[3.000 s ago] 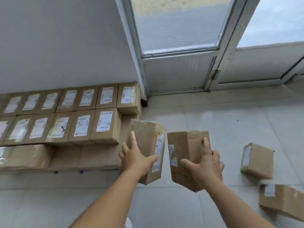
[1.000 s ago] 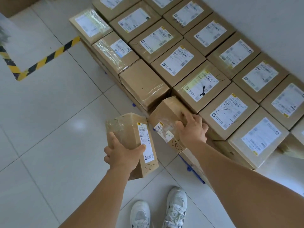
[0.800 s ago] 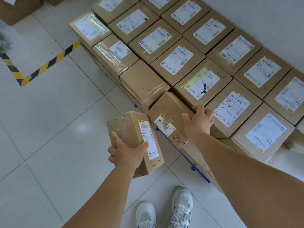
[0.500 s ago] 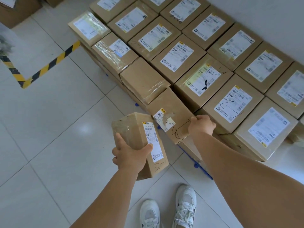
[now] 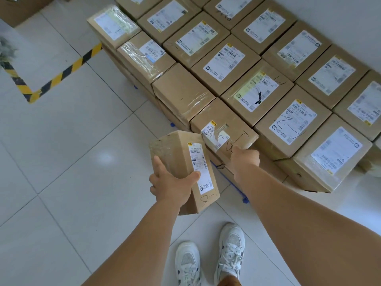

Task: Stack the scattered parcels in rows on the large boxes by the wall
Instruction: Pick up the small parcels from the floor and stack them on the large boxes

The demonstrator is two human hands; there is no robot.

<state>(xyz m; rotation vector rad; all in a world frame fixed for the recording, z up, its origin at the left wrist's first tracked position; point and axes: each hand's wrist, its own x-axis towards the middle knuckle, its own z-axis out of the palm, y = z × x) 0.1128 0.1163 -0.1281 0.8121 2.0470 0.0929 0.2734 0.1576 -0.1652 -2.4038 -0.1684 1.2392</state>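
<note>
Cardboard parcel (image 5: 183, 168) in left hand (image 5: 173, 186), white barcode label (image 5: 201, 168)

The parcel (image 5: 183, 162) in the left grip (image 5: 173, 184) is plain brown cardboard, matt on its open faces, with shiny clear tape crinkled over the end farthest from the wrist and a smooth white paper label (image 5: 201, 168) on one side. Just ahead of the right grip (image 5: 245, 159), the parcel at the row's edge (image 5: 224, 129) is the same dull card, its torn paper label under glossy tape. Beneath both grips the floor (image 5: 82, 162) is glazed pale tile, smooth and reflecting light. The shoes (image 5: 231, 248) look like white mesh cloth.
</note>
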